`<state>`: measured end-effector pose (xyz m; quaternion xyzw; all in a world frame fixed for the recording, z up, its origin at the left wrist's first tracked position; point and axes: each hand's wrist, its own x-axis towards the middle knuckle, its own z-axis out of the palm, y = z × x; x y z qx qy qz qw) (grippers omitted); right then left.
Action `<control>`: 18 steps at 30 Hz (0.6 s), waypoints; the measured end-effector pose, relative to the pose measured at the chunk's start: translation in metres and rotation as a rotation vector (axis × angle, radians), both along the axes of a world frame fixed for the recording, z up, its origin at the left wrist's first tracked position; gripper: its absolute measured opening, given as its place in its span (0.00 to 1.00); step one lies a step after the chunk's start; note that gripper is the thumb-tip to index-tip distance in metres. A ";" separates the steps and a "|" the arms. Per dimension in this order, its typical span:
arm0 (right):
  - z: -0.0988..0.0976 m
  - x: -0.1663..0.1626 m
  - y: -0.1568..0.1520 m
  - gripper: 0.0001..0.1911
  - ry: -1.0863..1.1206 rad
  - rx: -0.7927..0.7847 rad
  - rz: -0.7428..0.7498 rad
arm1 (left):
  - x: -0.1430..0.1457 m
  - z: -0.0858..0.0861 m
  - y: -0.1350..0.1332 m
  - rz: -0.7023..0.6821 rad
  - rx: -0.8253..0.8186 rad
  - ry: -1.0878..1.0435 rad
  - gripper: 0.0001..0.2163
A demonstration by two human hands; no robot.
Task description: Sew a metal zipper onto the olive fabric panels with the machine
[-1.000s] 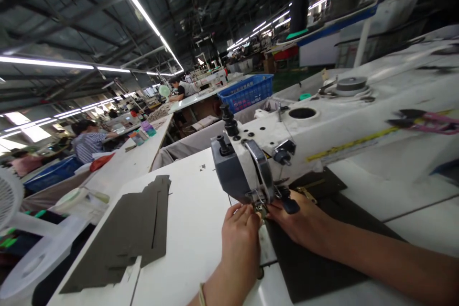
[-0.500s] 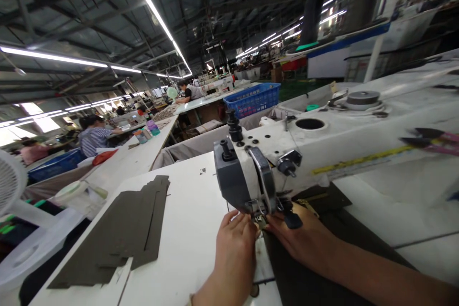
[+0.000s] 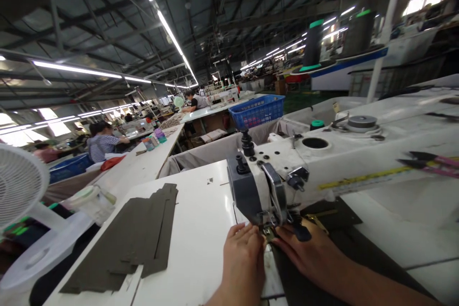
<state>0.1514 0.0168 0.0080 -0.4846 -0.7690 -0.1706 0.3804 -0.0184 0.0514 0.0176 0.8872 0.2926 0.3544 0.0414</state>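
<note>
Fingers (image 3: 247,232) of my left hand (image 3: 244,260) are pinching at something small under the needle of the white industrial sewing machine (image 3: 322,162), though I cannot tell just what. My right hand (image 3: 308,253) is lying flat, pressing the dark olive fabric panel (image 3: 333,220) onto the white desk (image 3: 201,229) beneath the presser foot. No stitching is showing yet, I judge. Flat, stiff-looking matching cut pieces (image 3: 136,236) are waiting stacked to my left.

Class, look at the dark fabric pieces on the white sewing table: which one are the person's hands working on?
The dark fabric piece under the sewing machine head, beneath the right hand; the stack of cut pieces lies untouched at left.
</note>
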 end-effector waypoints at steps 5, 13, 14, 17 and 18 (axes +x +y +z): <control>-0.020 0.017 -0.004 0.19 -0.184 0.019 -0.200 | -0.006 -0.003 -0.003 0.198 -0.064 0.115 0.13; -0.018 0.019 -0.093 0.40 -0.330 -0.011 -0.311 | -0.009 -0.001 -0.067 0.053 -0.182 0.349 0.19; -0.016 0.015 -0.104 0.42 -0.325 -0.016 -0.311 | -0.009 0.001 -0.077 0.044 -0.239 0.304 0.18; -0.021 0.004 -0.127 0.44 -0.292 -0.022 -0.270 | -0.006 0.009 -0.104 0.072 -0.482 0.090 0.16; -0.028 0.000 -0.132 0.43 -0.269 -0.013 -0.234 | -0.004 0.011 -0.114 0.116 -0.594 0.010 0.17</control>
